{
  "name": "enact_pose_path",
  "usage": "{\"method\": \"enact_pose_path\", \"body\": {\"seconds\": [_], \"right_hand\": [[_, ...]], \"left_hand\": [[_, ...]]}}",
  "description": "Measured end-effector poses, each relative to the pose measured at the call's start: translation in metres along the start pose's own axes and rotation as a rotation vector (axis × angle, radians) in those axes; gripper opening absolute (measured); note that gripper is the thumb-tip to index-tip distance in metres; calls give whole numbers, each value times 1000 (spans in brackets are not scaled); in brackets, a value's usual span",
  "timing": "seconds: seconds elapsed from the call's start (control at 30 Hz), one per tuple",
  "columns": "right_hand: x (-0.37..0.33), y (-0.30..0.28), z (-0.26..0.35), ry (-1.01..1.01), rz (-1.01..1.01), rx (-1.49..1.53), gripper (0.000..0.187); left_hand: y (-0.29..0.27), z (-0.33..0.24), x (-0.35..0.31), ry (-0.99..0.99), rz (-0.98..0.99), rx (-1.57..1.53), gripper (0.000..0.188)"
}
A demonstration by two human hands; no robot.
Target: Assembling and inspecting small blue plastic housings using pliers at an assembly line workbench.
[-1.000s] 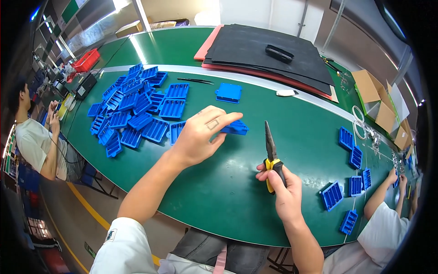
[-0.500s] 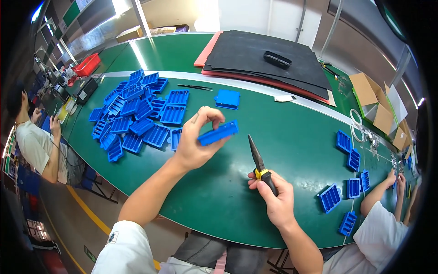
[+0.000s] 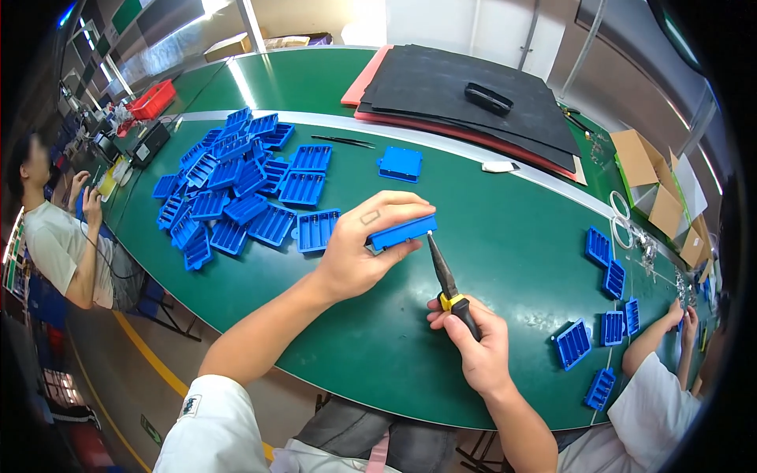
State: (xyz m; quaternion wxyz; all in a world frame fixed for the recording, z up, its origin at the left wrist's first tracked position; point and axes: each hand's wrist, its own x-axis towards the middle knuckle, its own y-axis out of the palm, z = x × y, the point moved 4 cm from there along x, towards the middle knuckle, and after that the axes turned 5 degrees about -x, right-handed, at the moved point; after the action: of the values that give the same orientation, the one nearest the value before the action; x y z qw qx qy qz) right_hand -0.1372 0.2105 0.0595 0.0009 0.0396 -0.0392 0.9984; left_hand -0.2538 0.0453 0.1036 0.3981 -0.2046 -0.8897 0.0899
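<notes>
In my left hand (image 3: pixel 364 240) is a blue plastic battery holder (image 3: pixel 404 232), pinched between thumb and fingers and tilted on edge. My right hand (image 3: pixel 478 335) is closed round the black and yellow handles of long-nose pliers (image 3: pixel 443 272). Their tip points up and meets the right end of the holder; whether the jaws grip anything there is too small to tell. Beyond my left hand a blue battery holder (image 3: pixel 400 163) lies face down on the green table (image 3: pixel 347 331). A large heap of similar holders (image 3: pixel 225 177) lies to the left.
Black foam sheets (image 3: pixel 441 87) lie at the back with a dark case (image 3: pixel 488 98) on top. Tweezers (image 3: pixel 343 141) are near the heap. Several holders (image 3: pixel 572 344) lie at right, near a co-worker's hands (image 3: pixel 683 315). An opened carton (image 3: pixel 650 177) stands behind. Another person (image 3: pixel 67 236) sits left.
My left hand has moved right and turned the battery holder, bringing its end to the pliers' tip. My right hand with the pliers has hardly moved.
</notes>
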Motion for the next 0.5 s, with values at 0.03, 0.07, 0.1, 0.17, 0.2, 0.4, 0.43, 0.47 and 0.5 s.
{"method": "enact_pose_path", "body": {"seconds": [0.03, 0.07, 0.1, 0.17, 0.2, 0.4, 0.43, 0.47, 0.5], "right_hand": [[0, 0, 0, 2, 1, 0, 15], [0, -1, 0, -13, 5, -25, 15], [1, -1, 1, -30, 9, -49, 15], [0, 0, -1, -18, 6, -36, 16], [0, 0, -2, -7, 4, -23, 16], [0, 1, 1, 18, -9, -11, 16], [0, 0, 0, 18, -10, -12, 16], [0, -2, -1, 3, -8, -30, 16], [0, -2, -1, -13, -4, -48, 16]], "left_hand": [[1, 1, -1, -3, -1, 0, 42], [1, 3, -2, -20, -10, -15, 41], [1, 4, -3, -35, -18, -29, 41], [1, 3, -4, -29, -25, -9, 40], [1, 2, -4, -21, -32, 11, 40], [0, -3, -3, -4, -56, 61, 39], [0, -2, -2, -4, -55, 60, 39], [1, -2, -2, -3, -55, 58, 38], [0, -2, -3, -2, -55, 57, 38]]}}
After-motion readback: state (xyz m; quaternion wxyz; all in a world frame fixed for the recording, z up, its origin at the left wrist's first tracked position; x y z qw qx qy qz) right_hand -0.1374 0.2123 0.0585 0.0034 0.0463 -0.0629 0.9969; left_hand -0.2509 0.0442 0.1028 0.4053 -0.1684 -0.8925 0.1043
